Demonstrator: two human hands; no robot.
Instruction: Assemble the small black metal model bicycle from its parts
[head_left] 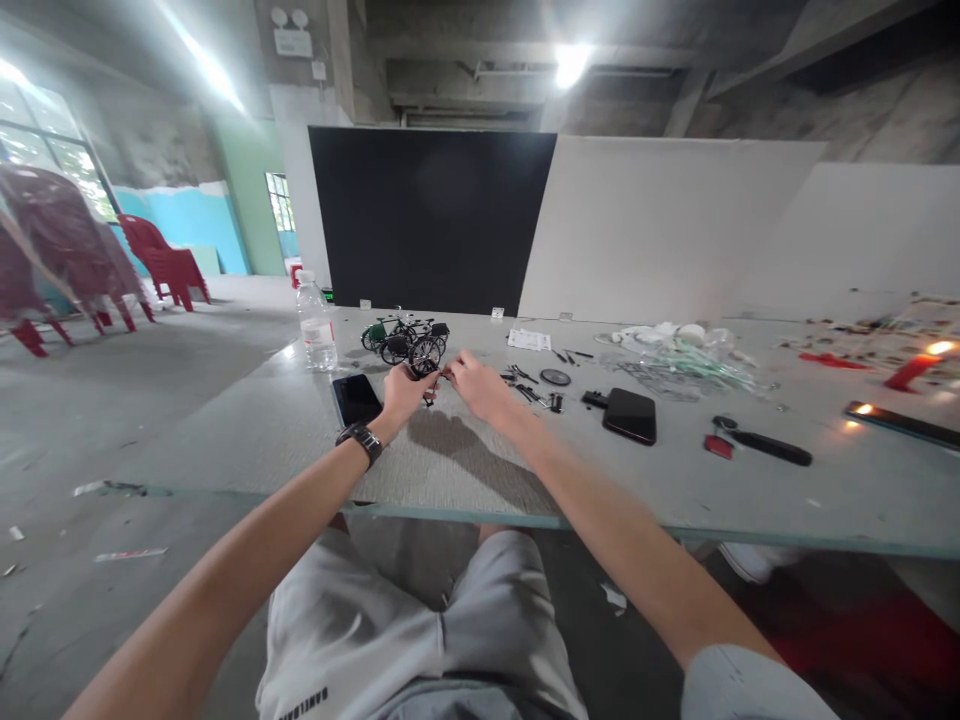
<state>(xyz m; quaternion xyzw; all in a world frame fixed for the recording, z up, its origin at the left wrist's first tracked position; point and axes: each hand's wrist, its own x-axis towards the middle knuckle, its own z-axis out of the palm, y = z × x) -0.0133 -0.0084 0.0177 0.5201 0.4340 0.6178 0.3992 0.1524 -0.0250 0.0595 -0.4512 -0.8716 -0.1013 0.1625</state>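
Note:
My left hand point(406, 392), with a dark watch on the wrist, is closed round a small black model bicycle part point(430, 399), mostly hidden by the fingers. Beside it, my right hand point(475, 384) is pinched, its fingertips meeting the left hand's; whatever is between them is too small to make out. Just behind the hands stand several miniature bicycles point(397, 343), dark with some green. Loose small black parts point(531, 394) lie to the right of my right hand, along with a round spoked wheel point(555, 377).
A water bottle point(316, 325) and a phone point(357, 399) are on the left. Rightward lie a black square device point(630, 416), a black-handled tool point(772, 447), a printed sheet point(529, 340) and clear plastic bags point(675, 360). Black and white panels point(431, 220) line the table's back.

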